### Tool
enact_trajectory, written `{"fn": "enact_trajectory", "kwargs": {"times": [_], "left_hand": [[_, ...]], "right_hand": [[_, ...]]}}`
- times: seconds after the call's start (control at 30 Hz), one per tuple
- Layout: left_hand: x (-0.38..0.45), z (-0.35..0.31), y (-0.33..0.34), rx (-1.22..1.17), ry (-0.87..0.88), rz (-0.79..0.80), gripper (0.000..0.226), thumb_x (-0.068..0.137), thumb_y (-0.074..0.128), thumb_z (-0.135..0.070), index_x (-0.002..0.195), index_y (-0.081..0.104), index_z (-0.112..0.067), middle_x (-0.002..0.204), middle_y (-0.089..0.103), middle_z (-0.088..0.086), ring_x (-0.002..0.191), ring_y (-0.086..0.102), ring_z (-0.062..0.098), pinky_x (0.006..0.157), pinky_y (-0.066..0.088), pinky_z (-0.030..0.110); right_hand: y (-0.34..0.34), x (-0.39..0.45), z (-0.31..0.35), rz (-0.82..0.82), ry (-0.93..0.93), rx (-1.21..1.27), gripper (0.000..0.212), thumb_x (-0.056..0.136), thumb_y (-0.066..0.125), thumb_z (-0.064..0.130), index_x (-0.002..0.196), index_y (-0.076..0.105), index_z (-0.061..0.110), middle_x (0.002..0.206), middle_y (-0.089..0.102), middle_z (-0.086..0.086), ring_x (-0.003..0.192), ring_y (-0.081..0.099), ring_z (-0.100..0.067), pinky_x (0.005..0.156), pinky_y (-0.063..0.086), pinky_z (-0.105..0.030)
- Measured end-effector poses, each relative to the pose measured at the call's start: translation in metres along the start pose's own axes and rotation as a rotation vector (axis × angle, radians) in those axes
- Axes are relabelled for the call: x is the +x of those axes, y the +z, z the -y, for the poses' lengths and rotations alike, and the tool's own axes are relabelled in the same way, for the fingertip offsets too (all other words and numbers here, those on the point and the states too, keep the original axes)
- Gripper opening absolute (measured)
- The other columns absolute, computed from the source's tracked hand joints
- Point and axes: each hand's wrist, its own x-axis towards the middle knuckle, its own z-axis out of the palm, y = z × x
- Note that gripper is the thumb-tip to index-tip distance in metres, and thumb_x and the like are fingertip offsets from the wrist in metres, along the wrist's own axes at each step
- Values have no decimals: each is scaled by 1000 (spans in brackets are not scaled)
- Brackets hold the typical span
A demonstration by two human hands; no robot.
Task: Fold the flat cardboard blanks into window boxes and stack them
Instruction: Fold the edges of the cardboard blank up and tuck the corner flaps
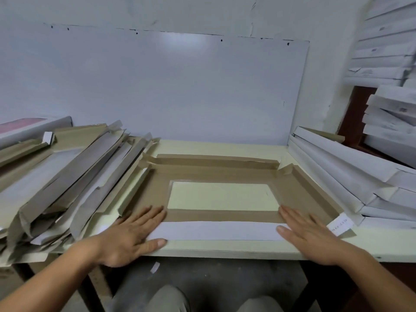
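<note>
Knees (171, 298) of seated person at bottom edge, under the table front. L hand (132, 235) flat, fingers straight and spread, pressing near-left corner of the cardboard blank (220, 172); thumb lies along table edge. R hand (308, 235) same, flat w/ fingers straight, pressing near-right corner. Neither grips anything. Between the hands the near flap (216, 230) is folded over, white side up, lying flat on the brown inside. Blank sits centre of the cream table (225, 248), brown side up, window cutout (222, 195) in the middle showing table through it. Far, left and right flaps partly raised. Small white printed tab (340, 225) at near-right corner, just beside R hand. Left: messy heap of flat blanks (67, 176), touching the blank's left flap. Right: stack of folded white boxes (351, 181) on table, more boxes (391, 122) piled behind. White board (157, 86) on wall at back.
</note>
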Motion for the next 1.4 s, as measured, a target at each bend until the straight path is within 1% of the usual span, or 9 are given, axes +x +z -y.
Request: {"fn": "enact_trajectory", "kwargs": {"times": [0.2,0.33,0.47,0.63,0.73,0.93,1.23,1.33,1.4], "left_hand": [[-12,17,-5,-94,124,-274,62,94,33,-70,149,35,-40,159,24,-12,148,18,4,119,21,25],[-8,9,-19,-57,223,-477,54,98,32,-59,102,73,-24,107,68,-10,101,61,7,88,49,26],[9,1,-29,45,-1,-425,44,101,34,-49,88,61,-18,86,58,-6,80,58,16,74,47,36],[30,-27,-28,192,-239,-400,21,102,31,-35,99,48,-23,102,61,1,94,58,25,84,40,37],[47,-51,-14,191,-151,-356,32,98,36,-25,128,46,-24,125,48,4,119,46,26,97,35,41],[69,-85,3,-11,42,-61,73,92,4,-74,154,-9,-38,161,-17,-16,147,-19,4,120,-12,46],[40,-5,-13,-50,-171,-18,94,73,-3,-92,153,-10,-43,160,-17,-21,145,-21,1,121,-10,41],[40,-10,-13,-10,-179,-41,99,70,-4,-93,153,-12,-40,161,-16,-17,147,-21,5,120,-12,46],[39,-13,-13,53,-200,-93,96,74,-2,-90,153,-14,-37,162,-16,-13,148,-21,9,118,-15,52]], "right_hand": [[-3,-11,-17,-35,1,-76,80,85,8,76,153,-17,41,157,-24,20,146,-23,-1,119,-18,-41],[3,-12,10,-220,-245,-34,54,94,27,68,147,27,56,157,7,28,146,6,1,121,6,-39],[-3,2,38,-405,-287,72,35,98,36,53,97,66,35,91,55,17,91,51,-3,81,46,-31],[-14,25,56,-323,-145,40,31,102,33,50,117,59,42,109,64,22,100,58,-7,80,45,-30],[-9,37,74,-257,-192,-29,44,104,22,48,143,42,42,121,53,11,117,48,-16,98,38,-37],[6,55,96,-5,-216,-42,61,95,5,69,151,-11,51,162,-15,21,150,-19,-11,119,-12,-54],[-7,33,-6,-6,-34,11,57,91,9,74,139,-20,63,152,-21,31,146,-20,-3,117,-18,-50],[-15,19,-21,-120,-156,113,52,92,36,68,143,25,61,155,16,27,146,10,-4,121,10,-45],[-23,9,-26,-228,-205,163,23,88,58,57,109,60,46,121,53,17,117,45,-7,102,38,-33]]}}
